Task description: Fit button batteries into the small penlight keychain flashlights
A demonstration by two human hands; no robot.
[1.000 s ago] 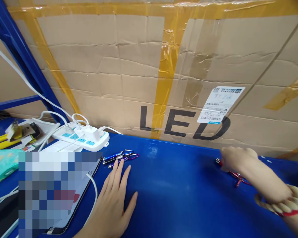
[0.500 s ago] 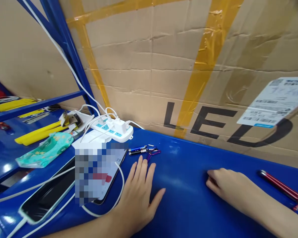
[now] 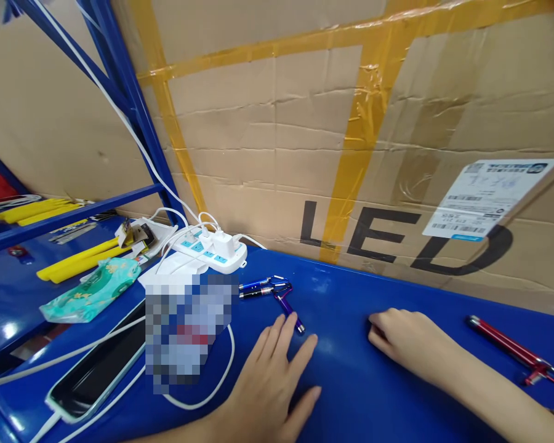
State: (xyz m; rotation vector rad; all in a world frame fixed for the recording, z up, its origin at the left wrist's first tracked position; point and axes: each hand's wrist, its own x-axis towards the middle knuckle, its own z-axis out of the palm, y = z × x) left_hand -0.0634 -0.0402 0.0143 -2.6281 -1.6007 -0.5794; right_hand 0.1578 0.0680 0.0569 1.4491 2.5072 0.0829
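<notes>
My left hand [image 3: 270, 384] lies flat and open on the blue table [image 3: 341, 375], its fingertips touching a purple pen-shaped torch [image 3: 289, 309] that points toward me. Two more small torches [image 3: 258, 287], blue and black with clips, lie just behind it. My right hand [image 3: 409, 341] rests palm down on the table with the fingers curled under; I cannot see anything in it. A red torch [image 3: 508, 349] with a clip lies alone to the right of that hand, apart from it.
A big taped cardboard box [image 3: 351, 141] marked LED stands along the table's back. A white power strip [image 3: 210, 249] with cables, a blurred phone and a second dark phone [image 3: 96, 372] fill the left. A tissue pack [image 3: 92, 295] and yellow tools [image 3: 78, 258] lie beyond, by blue shelving.
My right hand left the red torch and slid left along the table. My left hand drew back toward me, and the purple torch turned away from the other two.
</notes>
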